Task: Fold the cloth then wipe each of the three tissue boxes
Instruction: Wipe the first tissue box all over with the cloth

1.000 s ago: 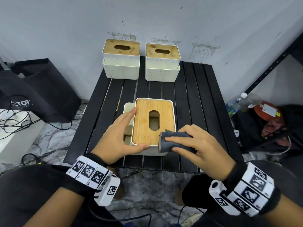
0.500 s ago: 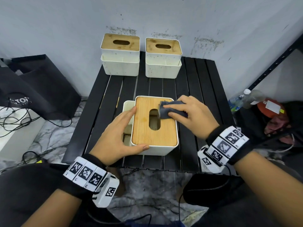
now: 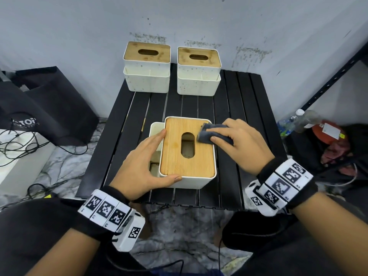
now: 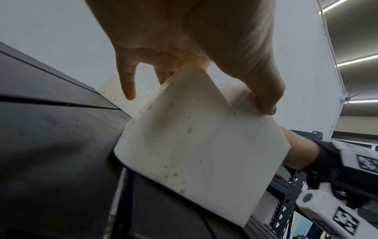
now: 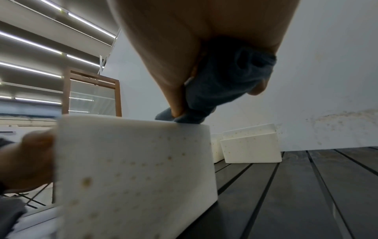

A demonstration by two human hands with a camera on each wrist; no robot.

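A white tissue box with a wooden lid (image 3: 179, 156) stands near the front of the black slatted table (image 3: 235, 108). My left hand (image 3: 145, 168) grips its near left corner, thumb on the front wall, fingers along the left edge of the lid; the left wrist view shows this box (image 4: 196, 145) speckled with brown spots. My right hand (image 3: 237, 140) holds the folded grey cloth (image 3: 209, 134) and presses it on the lid's far right corner. From the right wrist, the cloth (image 5: 220, 87) touches the box's top edge (image 5: 184, 124). Two more tissue boxes (image 3: 147, 70) (image 3: 199, 72) stand at the back.
A black bag (image 3: 45, 110) and cables (image 3: 18, 144) lie on the floor to the left. At right stand a metal shelf post (image 3: 330, 76), a plastic bottle (image 3: 296, 120) and a red object (image 3: 330, 132). The wall is close behind the back boxes.
My right hand has carried the cloth from the lid's near right corner up along its right side to the far right corner. The left hand has kept its grip on the box.
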